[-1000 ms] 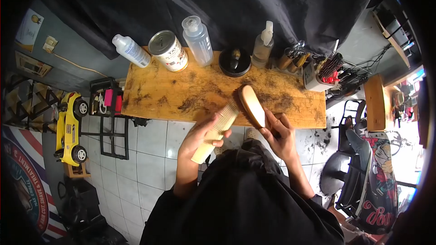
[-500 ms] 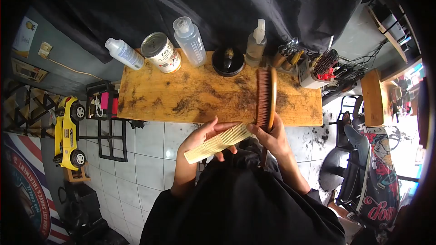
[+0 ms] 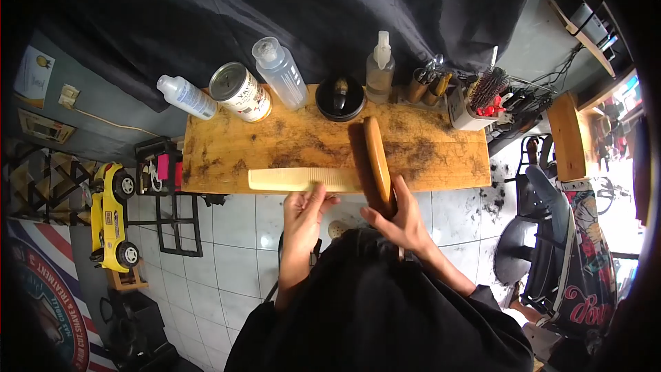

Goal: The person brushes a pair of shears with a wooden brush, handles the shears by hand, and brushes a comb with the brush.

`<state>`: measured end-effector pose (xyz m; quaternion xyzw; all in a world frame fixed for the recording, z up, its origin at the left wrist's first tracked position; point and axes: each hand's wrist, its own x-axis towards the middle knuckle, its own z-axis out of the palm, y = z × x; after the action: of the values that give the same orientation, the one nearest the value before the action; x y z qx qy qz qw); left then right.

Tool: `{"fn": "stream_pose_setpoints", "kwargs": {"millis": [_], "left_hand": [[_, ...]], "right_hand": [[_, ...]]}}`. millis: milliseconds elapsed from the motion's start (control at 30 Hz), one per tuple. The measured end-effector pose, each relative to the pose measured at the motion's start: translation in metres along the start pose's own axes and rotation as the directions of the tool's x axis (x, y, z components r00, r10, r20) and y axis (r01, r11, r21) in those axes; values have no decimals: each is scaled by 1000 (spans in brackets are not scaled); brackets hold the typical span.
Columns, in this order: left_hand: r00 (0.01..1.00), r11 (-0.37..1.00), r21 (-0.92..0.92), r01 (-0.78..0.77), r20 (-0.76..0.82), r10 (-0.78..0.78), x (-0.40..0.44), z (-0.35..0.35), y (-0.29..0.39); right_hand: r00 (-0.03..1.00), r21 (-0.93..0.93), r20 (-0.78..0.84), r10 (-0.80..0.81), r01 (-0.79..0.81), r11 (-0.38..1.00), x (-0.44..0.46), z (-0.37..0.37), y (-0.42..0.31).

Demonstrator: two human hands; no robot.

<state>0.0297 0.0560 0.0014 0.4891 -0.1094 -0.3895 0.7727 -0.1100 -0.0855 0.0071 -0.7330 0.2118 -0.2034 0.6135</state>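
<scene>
My left hand [image 3: 303, 220] has its thumb and fingers closed on a long cream comb [image 3: 279, 179], which lies level across the front edge of the wooden table. In my right hand [image 3: 406, 224] is a brush [image 3: 376, 155] with a wooden back and dark reddish bristles. It stands almost upright, bristles facing left toward the comb's end. The right thumb points left, and the fingers are partly hidden behind the brush handle. The brush overlaps the comb's right end, so I cannot tell whether they touch.
Hair-stained wooden table [image 3: 289, 141] ahead. Along its back stand a spray can [image 3: 187, 98], a tin [image 3: 241, 93], a clear bottle [image 3: 282, 72], a black bowl [image 3: 354, 103], a spray bottle [image 3: 380, 72] and a holder [image 3: 471, 118] with brushes. A yellow toy car [image 3: 111, 217] is at left.
The comb has swung from a slant to level and moved forward over the table edge. The brush has shifted left and turned, showing more of its wooden back. My hands have moved apart.
</scene>
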Motion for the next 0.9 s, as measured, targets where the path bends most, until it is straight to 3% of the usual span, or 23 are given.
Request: {"fn": "stream_pose_setpoints", "kwargs": {"millis": [67, 200, 267, 367, 433, 533, 600, 667, 733, 767, 867, 900], "left_hand": [[966, 998, -4, -66, -251, 63, 0, 0, 10], [948, 982, -27, -188, -267, 174, -2, -15, 15], [949, 976, -29, -214, -245, 200, -2, -18, 18], [935, 964, -28, -265, -253, 250, 0, -12, 21], [924, 958, -4, -286, -267, 275, 2, -9, 15], [903, 950, 8, -311, -310, 298, 2, 4, 14], [920, 945, 114, -306, -220, 325, -1, 10, 10], [961, 939, 261, -224, -100, 257, -9, 16, 5], [973, 905, 359, -228, 43, 228, -15, 20, -1], [971, 919, 315, -238, 115, 212, -14, 16, -3], [981, 941, 285, -180, -16, 193, -16, 14, 2], [960, 950, 205, -235, -108, 260, -12, 13, 0]], "right_hand": [[998, -160, 60, 27, -17, 987, -17, -2, -1], [932, 35, 304, 195, -216, 976, -53, -6, 2], [920, -122, 343, 189, -156, 980, -65, -13, -1], [942, -224, 284, 177, -114, 968, -66, -12, -9], [983, -167, 175, -47, 77, 983, -58, -8, -12], [968, -224, 241, -71, 127, 966, -46, -9, -11], [973, -239, 186, -134, 177, 955, -39, -1, -12], [995, -175, 98, -10, 27, 984, -31, 3, -17], [997, -190, 38, -66, 72, 979, -17, 2, -20], [999, -155, -1, -44, 43, 987, -10, 0, -24], [999, -63, -36, 6, -8, 998, -6, -3, -36], [1000, -65, -3, -15, 15, 998, -9, -4, -37]]}}
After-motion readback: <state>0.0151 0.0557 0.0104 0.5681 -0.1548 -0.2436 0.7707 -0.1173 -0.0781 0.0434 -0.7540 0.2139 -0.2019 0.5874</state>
